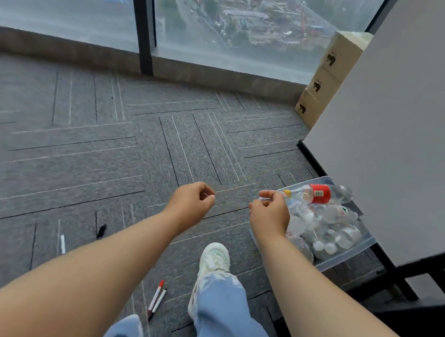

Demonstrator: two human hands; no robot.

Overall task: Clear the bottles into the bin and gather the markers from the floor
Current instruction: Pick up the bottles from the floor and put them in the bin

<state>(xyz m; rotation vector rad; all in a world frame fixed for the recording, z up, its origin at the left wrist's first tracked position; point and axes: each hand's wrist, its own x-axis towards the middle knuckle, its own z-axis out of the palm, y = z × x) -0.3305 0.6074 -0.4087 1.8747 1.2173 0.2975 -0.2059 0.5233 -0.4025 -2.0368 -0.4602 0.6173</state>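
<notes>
Forearms: bare, both reach forward from the bottom edge; the elbows are cut off.
Jeans (227, 314): pale blue denim, frayed at the hem, below and between the hands. A white sneaker (213, 263) pokes out nearly under the right hand.
Left hand (191, 201): loosely clenched, thumb against curled fingers, nothing seen inside it, held in the air above the carpet.
Right hand (269, 212): fingers curled at the bin's near corner. I cannot tell whether they pinch anything, because blur smears the fingertips.
Bin (350, 254): clear, boxy plastic on the floor just right of the right hand; its near corner is hidden behind that wrist.
Bottles (330, 214): crumpled clear plastic, heaped in the bin. A red-labelled bottle (320, 194) lies on top, its neck towards the right hand.
Markers: slim sticks on the carpet, nearer the person than the left hand. A red-capped marker (157, 293) and a second marker (160, 301) lie side by side between the legs. A white marker (62, 244) and a black marker (101, 231) lie left of the left forearm.
Carpet (71, 159): grey short pile with a herringbone pattern of thin lines.
Panel (409, 139): smooth white board on a black frame, right of the bin, cut off by the edge.
</notes>
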